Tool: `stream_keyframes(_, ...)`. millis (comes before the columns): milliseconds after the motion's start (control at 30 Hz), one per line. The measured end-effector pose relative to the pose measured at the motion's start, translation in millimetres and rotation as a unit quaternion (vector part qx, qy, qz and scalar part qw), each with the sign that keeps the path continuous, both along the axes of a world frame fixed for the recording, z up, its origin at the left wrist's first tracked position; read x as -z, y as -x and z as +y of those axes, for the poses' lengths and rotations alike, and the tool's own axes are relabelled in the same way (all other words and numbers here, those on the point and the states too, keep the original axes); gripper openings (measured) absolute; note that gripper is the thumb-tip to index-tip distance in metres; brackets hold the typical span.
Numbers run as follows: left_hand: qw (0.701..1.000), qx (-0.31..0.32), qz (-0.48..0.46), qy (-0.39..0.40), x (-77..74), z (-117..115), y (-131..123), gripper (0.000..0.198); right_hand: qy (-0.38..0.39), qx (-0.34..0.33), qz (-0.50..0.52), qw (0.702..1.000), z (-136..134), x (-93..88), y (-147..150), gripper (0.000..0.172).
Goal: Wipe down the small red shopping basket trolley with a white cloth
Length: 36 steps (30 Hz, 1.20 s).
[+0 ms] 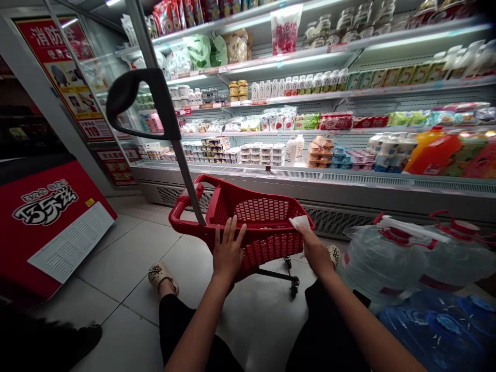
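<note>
A red plastic shopping cart (256, 247) with slotted walls, a grey pole and dark casters stands between my legs. My left hand (228, 250) lies on its near side wall, fingers stretched upward and apart over the rim. At the cart's right corner, my right hand (316, 252) pinches a folded white wipe (299, 222) against the rim. The wipe's exact material is not clear. Up the pole sits a black looped handle (165, 103), apart from both hands. The cart's inner floor is mostly hidden by its walls.
A chilled display shelf (248, 178) with bottles, cups and packets runs behind the cart. Large clear water jugs (387, 258) and blue jugs (437, 330) stand at right. A red chest freezer (50, 222) is at left. A dark shoe (88, 338) shows lower left.
</note>
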<state>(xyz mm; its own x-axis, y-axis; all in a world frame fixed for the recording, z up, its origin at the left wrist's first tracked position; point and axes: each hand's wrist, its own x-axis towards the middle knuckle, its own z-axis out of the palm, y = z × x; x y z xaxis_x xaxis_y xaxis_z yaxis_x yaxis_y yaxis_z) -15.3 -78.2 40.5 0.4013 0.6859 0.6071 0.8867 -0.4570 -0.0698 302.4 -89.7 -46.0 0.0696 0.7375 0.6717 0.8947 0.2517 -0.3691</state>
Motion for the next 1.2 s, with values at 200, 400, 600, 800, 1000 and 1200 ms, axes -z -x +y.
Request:
stream_keyframes(200, 1.000, 0.003, 0.002, 0.010, 0.5, -3.6, -19.5, 0.066, -0.010, -0.025, 0.064, 0.998, 10.2, -15.6, 55.7, 0.061)
stream_keyframes(400, 1.000, 0.015, -0.016, 0.004, 3.1, -1.7, -24.2, 0.067, -0.037, -0.178, 0.039, 0.983, 7.0, -42.9, 150.5, 0.071)
stream_keyframes(600, 1.000, 0.021, 0.001, -0.002, 3.4, -4.0, -18.1, 0.067, -0.020, -0.143, 0.029, 0.989, 10.2, -23.5, 75.3, 0.065)
stream_keyframes(800, 0.999, 0.038, -0.020, -0.008, 3.3, -7.0, -22.2, 0.066, 0.010, -0.025, 0.078, 0.997, 16.7, -11.7, 6.5, 0.054)
stream_keyframes(1000, 0.998, 0.043, -0.034, -0.010, 3.9, -6.7, -27.6, 0.068, 0.000, -0.103, 0.066, 0.993, 14.3, -32.5, 100.1, 0.061)
stream_keyframes(1200, 0.998, 0.052, -0.029, -0.010, 4.3, -5.7, -19.9, 0.067, -0.018, -0.184, -0.002, 0.983, 11.1, -44.8, 125.2, 0.064)
